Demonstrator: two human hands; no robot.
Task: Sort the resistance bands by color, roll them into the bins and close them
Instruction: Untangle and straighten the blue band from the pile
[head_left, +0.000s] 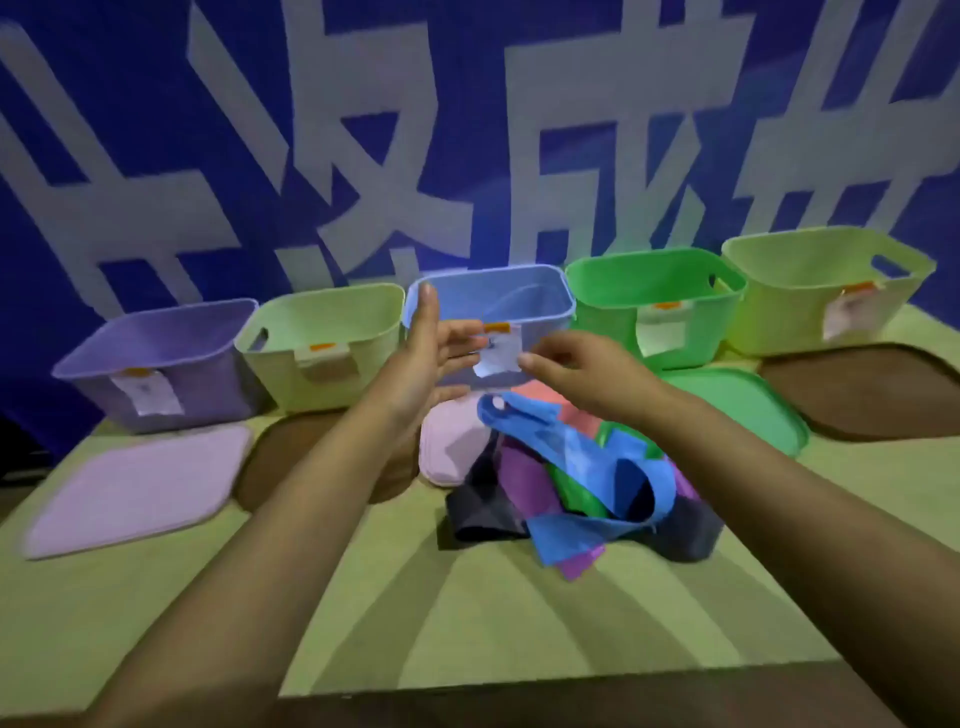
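5 open bins in a row at 12 o'clock: purple bin (156, 364), pale green bin (322, 351), blue bin (491, 312), green bin (654, 301), yellow-green bin (826, 286). Band pile (576, 478) tangled at centre: blue on top, purple, green, black, pink. Purple lid (135, 488) flat at 9, green lid (743, 410) at 2.

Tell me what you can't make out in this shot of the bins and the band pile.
- Head view: the white tag on the blue bin is blurred; its print is unreadable.
- Whether the right hand or left hand pinches the tag: too blurred to tell.
- Band pile: the count is unclear, since the bands overlap.
- Pink lid: partly hidden by the left arm and the bands.
- Bin floors: hidden by their front walls.
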